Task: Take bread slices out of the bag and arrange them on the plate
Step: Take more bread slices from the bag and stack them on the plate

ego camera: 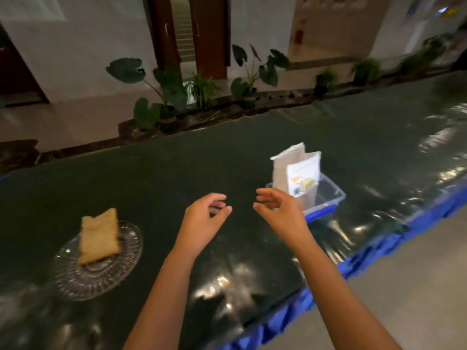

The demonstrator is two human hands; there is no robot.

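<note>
A ribbed glass plate (pixel 106 274) lies on the dark table at the left, with tan bread slices (pixel 99 236) stacked on it. A white paper bread bag (pixel 290 170) stands upright in a clear plastic tub (pixel 331 195) at the right. My left hand (pixel 202 221) hovers over the table's middle, fingers curled apart and holding nothing. My right hand (pixel 280 210) is beside it, just in front of the tub, also empty with fingers spread. Both hands are apart from the bag and the plate.
The table (pixel 177 168) has a glossy dark green cover with a blue skirt (pixel 366 256) along its right edge. Potted plants (pixel 156 97) line the floor behind the far edge. Bare floor lies to the lower right.
</note>
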